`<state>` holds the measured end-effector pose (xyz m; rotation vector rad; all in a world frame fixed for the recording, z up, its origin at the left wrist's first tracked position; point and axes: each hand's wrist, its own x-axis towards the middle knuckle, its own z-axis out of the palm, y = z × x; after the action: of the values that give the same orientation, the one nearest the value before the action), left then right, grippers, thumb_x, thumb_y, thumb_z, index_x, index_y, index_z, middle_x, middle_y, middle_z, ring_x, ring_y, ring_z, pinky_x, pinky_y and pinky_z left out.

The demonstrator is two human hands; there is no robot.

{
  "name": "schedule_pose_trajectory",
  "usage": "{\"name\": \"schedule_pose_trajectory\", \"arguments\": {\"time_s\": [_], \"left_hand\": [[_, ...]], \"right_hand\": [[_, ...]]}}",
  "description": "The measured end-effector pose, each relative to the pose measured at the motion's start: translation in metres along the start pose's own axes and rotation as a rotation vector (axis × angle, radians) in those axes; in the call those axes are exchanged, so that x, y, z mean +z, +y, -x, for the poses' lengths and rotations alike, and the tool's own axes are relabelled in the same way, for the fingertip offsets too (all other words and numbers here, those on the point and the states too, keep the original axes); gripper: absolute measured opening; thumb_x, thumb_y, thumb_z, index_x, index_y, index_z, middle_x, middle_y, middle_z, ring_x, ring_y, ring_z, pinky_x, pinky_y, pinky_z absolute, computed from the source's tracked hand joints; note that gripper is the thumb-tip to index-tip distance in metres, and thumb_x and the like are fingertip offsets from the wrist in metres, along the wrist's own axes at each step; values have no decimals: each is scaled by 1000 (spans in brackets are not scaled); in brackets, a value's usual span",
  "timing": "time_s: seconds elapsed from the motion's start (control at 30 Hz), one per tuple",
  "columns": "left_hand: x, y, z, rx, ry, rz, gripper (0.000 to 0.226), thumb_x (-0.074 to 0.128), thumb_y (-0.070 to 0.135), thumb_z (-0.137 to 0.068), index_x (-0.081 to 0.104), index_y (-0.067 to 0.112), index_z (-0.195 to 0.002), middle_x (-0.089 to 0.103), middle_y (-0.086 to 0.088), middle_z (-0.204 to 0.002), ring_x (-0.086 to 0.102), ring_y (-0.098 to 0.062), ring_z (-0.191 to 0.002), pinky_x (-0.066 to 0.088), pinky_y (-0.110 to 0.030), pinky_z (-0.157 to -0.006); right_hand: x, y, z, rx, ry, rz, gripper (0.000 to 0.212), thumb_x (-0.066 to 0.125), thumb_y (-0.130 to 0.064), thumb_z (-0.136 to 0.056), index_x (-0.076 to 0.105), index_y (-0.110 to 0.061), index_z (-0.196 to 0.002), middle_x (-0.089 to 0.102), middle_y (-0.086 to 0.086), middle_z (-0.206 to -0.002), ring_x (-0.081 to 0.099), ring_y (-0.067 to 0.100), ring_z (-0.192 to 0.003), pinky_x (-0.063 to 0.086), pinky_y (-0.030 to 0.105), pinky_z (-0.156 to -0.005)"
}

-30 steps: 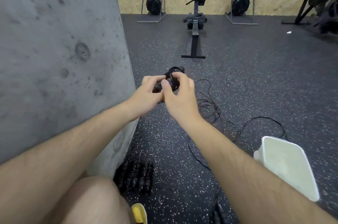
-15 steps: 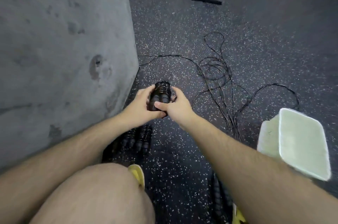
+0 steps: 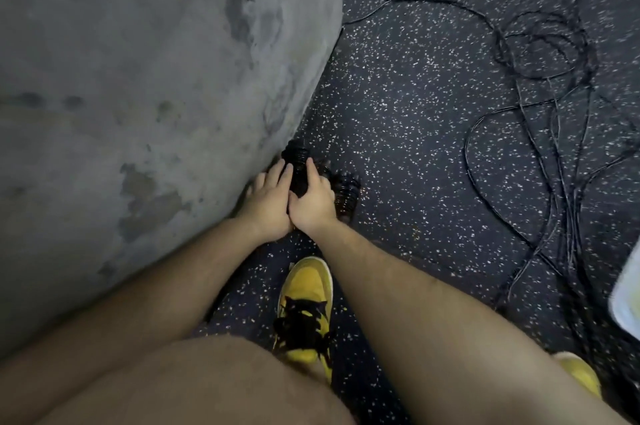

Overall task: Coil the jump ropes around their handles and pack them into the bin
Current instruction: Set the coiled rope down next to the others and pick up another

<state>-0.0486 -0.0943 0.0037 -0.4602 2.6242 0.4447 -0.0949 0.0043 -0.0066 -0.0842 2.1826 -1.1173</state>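
Gripped between left hand (image 3: 268, 204) and right hand (image 3: 313, 202), coiled jump rope (image 3: 296, 161) stuck out ahead of them, beside concrete wall (image 3: 138, 78); other coiled ropes (image 3: 346, 197) lay farther from wall.

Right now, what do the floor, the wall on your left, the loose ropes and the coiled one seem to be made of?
Floor: likely rubber matting, matte dark with pale flecks.
Wall: bare concrete by its look, grey, blotchy and pitted.
Loose ropes: thin black cord, maybe coated cable or plastic; the blur leaves it open.
Coiled rope: seemingly the same black cord, with a faint sheen on the turns.
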Motion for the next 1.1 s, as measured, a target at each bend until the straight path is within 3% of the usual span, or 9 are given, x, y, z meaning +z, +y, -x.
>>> {"name": "schedule_pose_trajectory", "arguments": {"time_s": [0.13,0.23,0.37,0.5,0.57,0.73,0.87,0.97,1.1], "left_hand": [[1,13,-1,8,54,-85,70,51,33,-97,23,15,-158,13,-8,-166,19,-29,-149,20,-45,-120],[-12,26,2,35,78,-101,59,50,31,-98,35,15,-153,27,-9,-161,28,-30,-144,26,-44,-116],[-52,54,12,223,166,-191,28,43,28,-101,58,17,-121,61,-8,-127,51,-29,-119,38,-43,-101],[-129,111,38,410,99,-342,29,29,36,-108,43,21,-88,67,-9,-101,62,-32,-97,43,-40,-82],[-165,147,55,496,81,-470,31,26,38,-109,40,22,-87,68,-9,-100,61,-31,-88,44,-38,-77],[-203,245,96,604,82,-655,19,31,30,-106,43,16,-100,62,-4,-97,52,-27,-82,45,-38,-78],[-159,302,116,607,67,-474,25,29,28,-107,49,14,-103,64,-6,-107,52,-25,-85,42,-38,-81],[-89,320,117,572,72,-239,30,30,33,-106,53,16,-98,66,-5,-104,55,-25,-85,38,-38,-81],[4,332,114,508,-37,-119,36,27,40,-107,54,18,-96,65,-3,-101,58,-27,-89,39,-43,-88]], "right_hand": [[-12,7,-3,16,4,187,59,42,-33,-103,25,-19,-158,30,9,-156,29,33,-140,26,38,-114],[-34,3,9,-71,73,314,45,34,-31,-105,41,-12,-146,43,11,-146,37,33,-132,32,43,-109],[-73,-13,43,-128,162,421,35,27,-30,-108,52,-9,-119,62,12,-120,58,33,-113,44,40,-89],[-132,-29,95,-242,290,643,39,24,-27,-109,58,-7,-112,68,12,-107,67,35,-97,48,37,-74],[-163,-38,121,-258,342,683,45,22,-30,-110,62,-8,-109,70,11,-103,68,34,-94,48,36,-71],[-233,-41,177,-223,381,675,28,37,-23,-104,61,-11,-112,64,8,-108,66,34,-100,51,39,-75],[-271,-2,204,-31,403,465,29,40,-34,-99,44,-13,-117,62,10,-117,61,34,-107,43,39,-77],[-287,51,220,178,313,510,49,29,-49,-102,42,-13,-132,57,13,-133,55,35,-121,45,45,-95],[-288,134,231,386,220,599,66,17,-58,-101,38,-14,-146,50,12,-147,48,32,-132,39,45,-104]]}}
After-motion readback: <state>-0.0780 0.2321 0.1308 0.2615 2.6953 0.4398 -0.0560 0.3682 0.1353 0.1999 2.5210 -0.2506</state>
